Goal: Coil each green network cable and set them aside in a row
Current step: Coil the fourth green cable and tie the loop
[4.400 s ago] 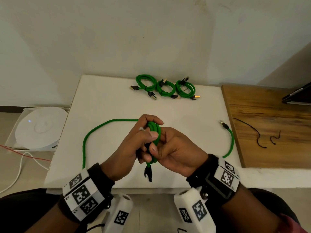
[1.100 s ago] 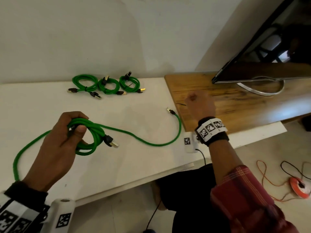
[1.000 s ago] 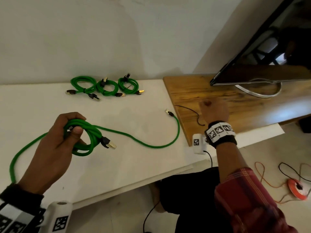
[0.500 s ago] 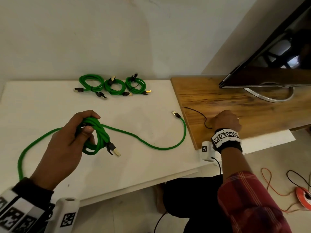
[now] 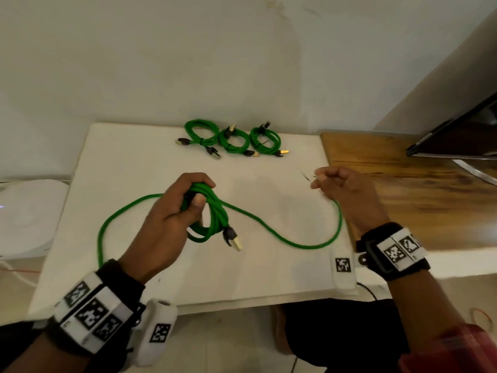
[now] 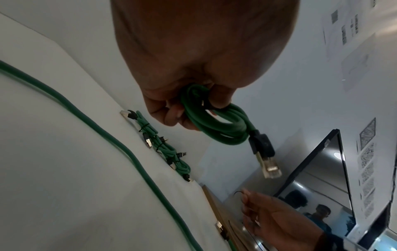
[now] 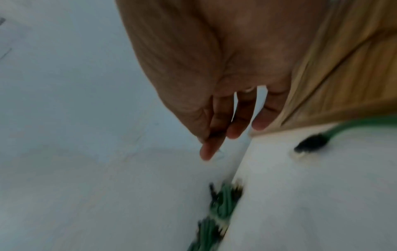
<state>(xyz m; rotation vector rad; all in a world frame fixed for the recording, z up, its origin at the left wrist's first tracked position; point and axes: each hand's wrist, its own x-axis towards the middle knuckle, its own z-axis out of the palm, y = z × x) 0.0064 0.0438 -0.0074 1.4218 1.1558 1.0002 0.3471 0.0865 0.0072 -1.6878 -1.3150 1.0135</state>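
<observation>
My left hand (image 5: 174,211) grips a green network cable wound into a coil (image 5: 212,211) just above the white table (image 5: 129,157). Its black and gold plug (image 5: 234,239) hangs from the coil. One strand (image 5: 282,238) trails right towards my right hand, and another loops left over the table's front edge. My right hand (image 5: 341,187) hovers near the table's right edge and pinches a thin black tie (image 5: 306,176). The left wrist view shows the coil (image 6: 214,125), its plug (image 6: 268,163) and the tie (image 6: 237,192). Three tied coils (image 5: 231,140) lie in a row at the back.
A wooden board (image 5: 403,189) adjoins the table on the right, with a dark monitor (image 5: 457,135) on it. A white round device (image 5: 27,211) sits low at the left. The trailing strand's plug (image 7: 311,142) lies by the board's edge.
My right hand has come back from the wooden board to over the white table, holding the black tie. My left hand still holds the coil. The head view has swung left.
</observation>
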